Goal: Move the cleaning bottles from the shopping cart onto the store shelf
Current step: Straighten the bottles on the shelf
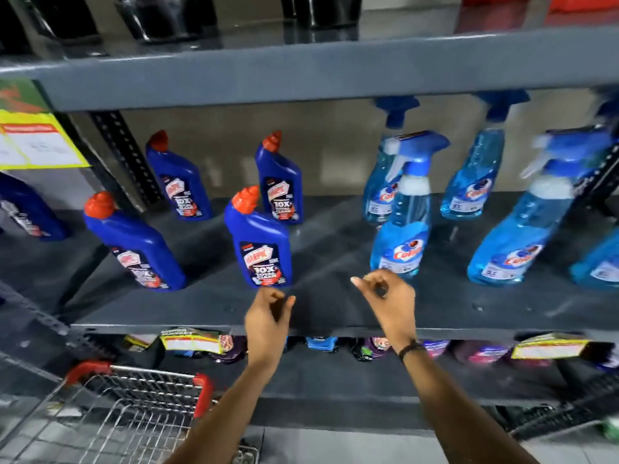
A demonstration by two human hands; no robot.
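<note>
We see a dark grey metal shelf [335, 306] in a store aisle, with another grey board above it. On it stand dark blue bottles with red caps [258, 239] to the left and light blue spray bottles [400, 229] to the right, all upright. Our left hand [268, 316] and right hand [388, 296] hover over the front edge, fingers loosely curled, holding nothing. The wire shopping cart [134, 406] stands below left; its contents we cannot tell.
</note>
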